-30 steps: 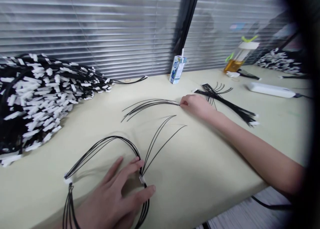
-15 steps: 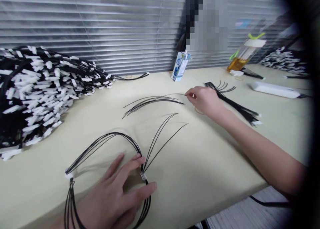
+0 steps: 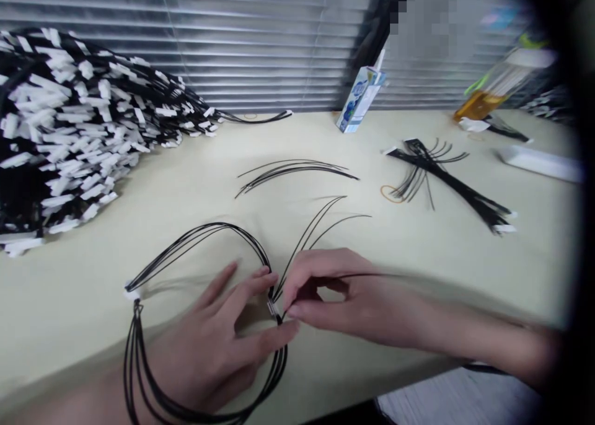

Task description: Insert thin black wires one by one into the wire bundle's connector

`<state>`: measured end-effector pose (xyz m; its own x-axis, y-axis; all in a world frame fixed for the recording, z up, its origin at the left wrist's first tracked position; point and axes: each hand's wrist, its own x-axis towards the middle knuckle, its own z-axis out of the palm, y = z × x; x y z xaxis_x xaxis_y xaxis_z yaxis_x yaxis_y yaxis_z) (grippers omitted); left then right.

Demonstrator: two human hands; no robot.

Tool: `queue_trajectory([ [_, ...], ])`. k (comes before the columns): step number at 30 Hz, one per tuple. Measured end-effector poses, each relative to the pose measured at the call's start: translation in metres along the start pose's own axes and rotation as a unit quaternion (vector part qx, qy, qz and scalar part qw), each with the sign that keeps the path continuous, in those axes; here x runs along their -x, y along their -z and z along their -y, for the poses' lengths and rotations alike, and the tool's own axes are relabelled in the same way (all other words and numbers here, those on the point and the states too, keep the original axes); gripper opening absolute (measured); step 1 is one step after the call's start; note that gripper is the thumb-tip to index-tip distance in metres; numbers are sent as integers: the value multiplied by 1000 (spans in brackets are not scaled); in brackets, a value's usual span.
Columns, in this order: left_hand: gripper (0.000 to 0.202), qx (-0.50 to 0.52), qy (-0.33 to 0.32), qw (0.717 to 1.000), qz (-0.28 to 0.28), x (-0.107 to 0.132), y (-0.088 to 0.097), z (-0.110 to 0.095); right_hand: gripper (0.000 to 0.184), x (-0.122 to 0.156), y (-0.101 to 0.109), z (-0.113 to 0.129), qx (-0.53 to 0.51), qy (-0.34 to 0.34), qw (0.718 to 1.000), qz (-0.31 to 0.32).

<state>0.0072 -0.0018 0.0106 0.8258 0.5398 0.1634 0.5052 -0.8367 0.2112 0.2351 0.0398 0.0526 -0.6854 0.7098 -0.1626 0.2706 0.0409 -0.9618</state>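
Observation:
My left hand (image 3: pixel 218 344) lies flat on the table with its fingers spread, pressing down on a loop of thin black wires (image 3: pixel 199 236). A small white clip (image 3: pixel 272 306) joins the loop between its thumb and fingers. My right hand (image 3: pixel 334 301) is right beside that clip. Its thumb and forefinger pinch a single thin black strand (image 3: pixel 372 275) that trails off to the right. Two or three strands (image 3: pixel 320 217) fan up and away from the clip. A loose group of black strands (image 3: pixel 297 168) lies farther back on the table.
A big heap of black wires with white tags (image 3: pixel 69 121) fills the left. At the right lie a tied black bundle (image 3: pixel 446 177) and a rubber band (image 3: pixel 389 194). Behind stand a small carton (image 3: pixel 360 100), a bottle (image 3: pixel 502 84) and a white power strip (image 3: pixel 539 162), with window blinds beyond.
My right hand picked a strand from the loose group at the back and brought it down to the clip beside my left hand. The left hand stayed in place.

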Motion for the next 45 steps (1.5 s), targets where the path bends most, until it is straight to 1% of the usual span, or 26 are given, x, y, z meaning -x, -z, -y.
queue_trajectory([
  [2, 55, 2, 2, 1000, 3, 0, 0, 0, 17, -1, -8, -5, 77, 14, 996, -47],
  [4, 53, 9, 15, 1000, -3, 0, 0, -1, 15, -3, -9, -10, 115, 24, 990, -81],
  [7, 51, 23, 37, 999, -15, 0, -1, -4, 14, -7, -8, -14, 151, 43, 983, -96],
  [11, 52, 34, 41, 998, -16, 0, 0, -6, 15, -7, -7, -17, 169, 64, 980, -87],
  [14, 48, 35, 44, 998, -16, 1, 1, -5, 15, -6, -7, -18, 177, 68, 978, -83],
  [19, 47, 40, 46, 998, -7, 1, 0, -6, 15, -6, -6, -20, 192, 72, 976, -76],
  [23, 45, 37, 48, 998, -10, 1, 1, -6, 14, -6, -7, -19, 198, 113, 972, -62],
  [28, 46, 29, 27, 999, 6, 1, 3, -4, 13, -6, -8, -23, 246, 171, 951, -73],
  [33, 50, 31, 32, 999, 3, 0, 3, -4, 13, -6, -8, -27, 316, 238, 914, -86],
  [35, 50, 29, 31, 999, 1, -1, 3, -4, 13, -6, -9, -28, 331, 256, 904, -90],
  [37, 49, 29, 31, 999, 1, -1, 2, -4, 13, -7, -10, -29, 323, 262, 905, -87],
  [40, 45, 38, 40, 998, -6, 0, 2, -5, 13, -9, -12, -29, 314, 250, 914, -61],
  [45, 39, 41, 41, 998, -17, 0, 1, -5, 14, -10, -12, -29, 312, 240, 919, -28],
])
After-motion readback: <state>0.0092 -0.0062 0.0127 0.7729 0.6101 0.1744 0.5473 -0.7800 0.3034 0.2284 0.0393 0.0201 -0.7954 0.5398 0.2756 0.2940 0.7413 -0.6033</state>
